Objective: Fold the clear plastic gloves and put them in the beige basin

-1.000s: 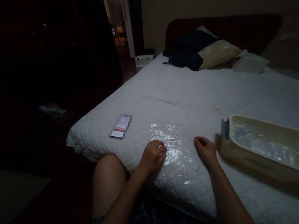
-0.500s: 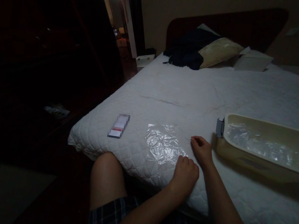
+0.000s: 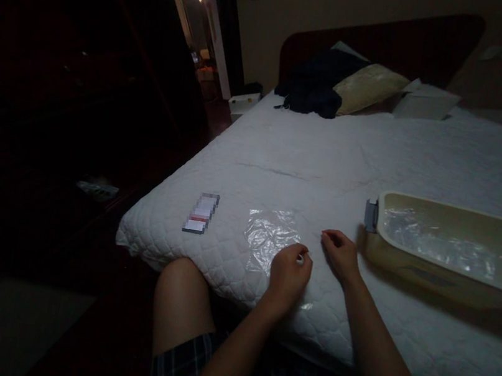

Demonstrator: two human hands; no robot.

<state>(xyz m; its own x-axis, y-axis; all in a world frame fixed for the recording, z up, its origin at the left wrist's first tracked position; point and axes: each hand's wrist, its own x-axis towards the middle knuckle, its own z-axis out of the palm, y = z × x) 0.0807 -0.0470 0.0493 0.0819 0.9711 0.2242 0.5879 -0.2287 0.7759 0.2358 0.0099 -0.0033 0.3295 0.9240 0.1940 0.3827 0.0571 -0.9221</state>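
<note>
A clear, crinkled plastic bag (image 3: 265,234) lies flat on the white quilted bed cover near the front edge of the bed. My left hand (image 3: 289,275) rests over its right part, fingers curled in and thumb drawn towards them; some of the plastic is covered by it. Just to the right, my right hand (image 3: 341,255) is closed in a pinch, its fingertips low over the cover by the bag's right side. Whether either hand grips the thin film is too dim to see.
A beige plastic bin (image 3: 436,272) with a grey latch holds more clear plastic at the right. Left of the bag lies a phone (image 3: 201,213) with a blurred screen. Dark clothing (image 3: 318,82) and a tan pillow (image 3: 369,89) are heaped by the headboard (image 3: 423,47).
My left hand has slid to the left over the plastic bag, away from my right hand, and its fingers have turned. My right hand has hardly moved.
</note>
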